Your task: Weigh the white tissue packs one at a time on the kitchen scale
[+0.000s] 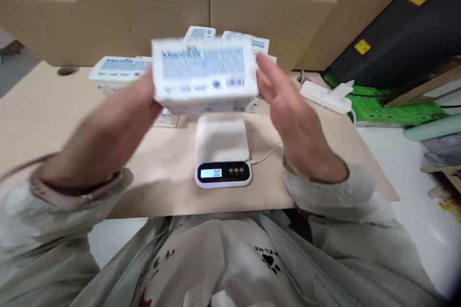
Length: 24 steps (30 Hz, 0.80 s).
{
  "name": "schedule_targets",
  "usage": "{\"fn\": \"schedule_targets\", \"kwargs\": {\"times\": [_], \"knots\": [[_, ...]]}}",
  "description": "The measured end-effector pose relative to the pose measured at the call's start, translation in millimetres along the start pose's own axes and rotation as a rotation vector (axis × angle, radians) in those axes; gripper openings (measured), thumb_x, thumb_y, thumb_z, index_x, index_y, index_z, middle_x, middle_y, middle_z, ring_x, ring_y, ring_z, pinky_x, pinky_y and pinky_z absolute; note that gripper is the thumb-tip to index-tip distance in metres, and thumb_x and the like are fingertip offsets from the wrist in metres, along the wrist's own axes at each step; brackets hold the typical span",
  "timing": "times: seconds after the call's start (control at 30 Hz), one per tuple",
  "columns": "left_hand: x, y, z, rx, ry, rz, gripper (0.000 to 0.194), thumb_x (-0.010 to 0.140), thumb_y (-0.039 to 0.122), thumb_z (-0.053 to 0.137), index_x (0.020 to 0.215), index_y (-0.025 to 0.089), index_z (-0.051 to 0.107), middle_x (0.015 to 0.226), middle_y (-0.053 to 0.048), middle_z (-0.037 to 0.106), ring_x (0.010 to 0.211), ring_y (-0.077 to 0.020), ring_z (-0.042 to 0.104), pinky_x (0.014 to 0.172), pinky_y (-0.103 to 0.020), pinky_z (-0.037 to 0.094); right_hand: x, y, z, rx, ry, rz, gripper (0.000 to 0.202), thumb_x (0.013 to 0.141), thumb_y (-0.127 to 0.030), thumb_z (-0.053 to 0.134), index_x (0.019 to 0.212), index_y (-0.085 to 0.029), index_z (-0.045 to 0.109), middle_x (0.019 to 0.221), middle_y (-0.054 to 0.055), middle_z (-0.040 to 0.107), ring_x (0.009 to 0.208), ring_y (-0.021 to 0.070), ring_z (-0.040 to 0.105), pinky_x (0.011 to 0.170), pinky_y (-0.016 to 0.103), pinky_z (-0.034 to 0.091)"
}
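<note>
Between my two hands, a white and blue tissue pack (205,74) marked "Manhua" is held up above the desk, a little blurred. My left hand (122,115) grips its left end, and my right hand (284,100) presses on its right end. Below the pack sits a white digital scale (223,141) with nothing on its plate; its lit display reads 0.0. Behind the held pack, more tissue packs stand on the desk: one at the left (118,68) and others farther back (200,33), partly hidden.
Large cardboard boxes (144,19) are stacked along the back of the desk (151,192). A white power strip (326,97) lies at the back right, and a cable (266,155) runs from the scale's right side. Beyond the right edge are green crates (385,109) and a dark cabinet (399,29).
</note>
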<state>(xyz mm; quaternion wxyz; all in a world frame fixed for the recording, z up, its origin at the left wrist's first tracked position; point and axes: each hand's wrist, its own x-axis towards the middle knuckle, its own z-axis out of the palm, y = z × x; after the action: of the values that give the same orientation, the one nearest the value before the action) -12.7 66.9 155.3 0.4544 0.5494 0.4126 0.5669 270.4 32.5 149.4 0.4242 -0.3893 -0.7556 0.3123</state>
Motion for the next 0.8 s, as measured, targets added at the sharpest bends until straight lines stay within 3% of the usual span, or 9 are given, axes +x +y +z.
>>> {"fn": "schedule_targets", "kwargs": {"times": [0.07, 0.13, 0.27, 0.37, 0.43, 0.5, 0.6, 0.8], "knots": [[-24, -22, 13.7, -0.005, -0.185, -0.129, 0.044, 0.099, 0.021, 0.074, 0.141, 0.032, 0.072, 0.152, 0.0, 0.068, 0.165, -0.0341, 0.036, 0.135, -0.064, 0.036, -31, 22, 3, 0.017, -0.01, 0.081, 0.059, 0.111, -0.054, 0.045, 0.169, -0.043, 0.036, 0.18, -0.012, 0.033, 0.171, 0.0228, 0.029, 0.144, 0.048, 0.025], [-33, -42, 21.7, -0.025, -0.323, -0.237, 0.042, 0.101, 0.034, 0.073, 0.143, 0.031, 0.072, 0.156, -0.004, 0.065, 0.165, -0.0352, 0.037, 0.135, -0.063, 0.037, -52, 43, 9, 0.057, -0.003, 0.159, 0.062, 0.11, -0.056, 0.048, 0.17, -0.044, 0.035, 0.18, -0.009, 0.034, 0.17, 0.0252, 0.031, 0.143, 0.054, 0.027], [-33, -75, 20.9, -0.03, -0.435, -0.254, 0.052, 0.104, 0.053, 0.064, 0.152, 0.031, 0.066, 0.168, -0.005, 0.053, 0.17, -0.0329, 0.028, 0.14, -0.06, 0.026, -71, 79, 25, 0.129, 0.064, 0.268, 0.062, 0.108, -0.056, 0.054, 0.167, -0.045, 0.041, 0.178, -0.003, 0.041, 0.166, 0.0265, 0.039, 0.139, 0.057, 0.033], [-34, -100, 10.6, -0.011, -0.291, -0.184, 0.063, 0.101, 0.066, 0.063, 0.155, 0.034, 0.062, 0.177, 0.0, 0.039, 0.172, -0.032, 0.019, 0.141, -0.061, 0.018, -75, 98, 34, 0.113, 0.271, 0.225, 0.056, 0.107, -0.053, 0.056, 0.162, -0.041, 0.051, 0.164, 0.003, 0.061, 0.159, 0.0271, 0.051, 0.136, 0.058, 0.038], [-37, -116, 2.4, -0.004, -0.135, -0.145, 0.074, 0.095, 0.076, 0.062, 0.158, 0.037, 0.059, 0.18, 0.002, 0.031, 0.172, -0.0314, 0.017, 0.142, -0.06, 0.016, -77, 108, 35, 0.085, 0.456, 0.19, 0.05, 0.107, -0.05, 0.056, 0.156, -0.038, 0.058, 0.149, 0.005, 0.073, 0.151, 0.0271, 0.06, 0.134, 0.058, 0.04], [-39, -126, -4.5, -0.011, -0.064, -0.137, 0.083, 0.093, 0.083, 0.056, 0.162, 0.037, 0.054, 0.181, 0.002, 0.029, 0.172, -0.0294, 0.018, 0.143, -0.055, 0.015, -78, 115, 33, 0.06, 0.601, 0.179, 0.045, 0.108, -0.049, 0.055, 0.149, -0.034, 0.064, 0.138, 0.006, 0.079, 0.142, 0.0278, 0.067, 0.131, 0.06, 0.041], [-43, -128, -9.9, -0.043, -0.108, -0.202, 0.085, 0.1, 0.082, 0.039, 0.171, 0.033, 0.04, 0.182, 0.0, 0.025, 0.172, -0.0252, 0.018, 0.143, -0.049, 0.013, -78, 123, 30, 0.051, 0.711, 0.178, 0.045, 0.109, -0.053, 0.051, 0.141, -0.029, 0.07, 0.127, 0.008, 0.083, 0.134, 0.0306, 0.071, 0.123, 0.063, 0.047], [-44, -121, -7.8, -0.053, -0.161, -0.279, 0.088, 0.104, 0.078, 0.025, 0.176, 0.027, 0.026, 0.184, -0.003, 0.02, 0.173, -0.0258, 0.014, 0.144, -0.047, 0.012, -77, 128, 32, 0.096, 0.717, 0.188, 0.046, 0.108, -0.056, 0.053, 0.134, -0.026, 0.074, 0.119, 0.008, 0.085, 0.126, 0.0303, 0.075, 0.115, 0.059, 0.052]]}}
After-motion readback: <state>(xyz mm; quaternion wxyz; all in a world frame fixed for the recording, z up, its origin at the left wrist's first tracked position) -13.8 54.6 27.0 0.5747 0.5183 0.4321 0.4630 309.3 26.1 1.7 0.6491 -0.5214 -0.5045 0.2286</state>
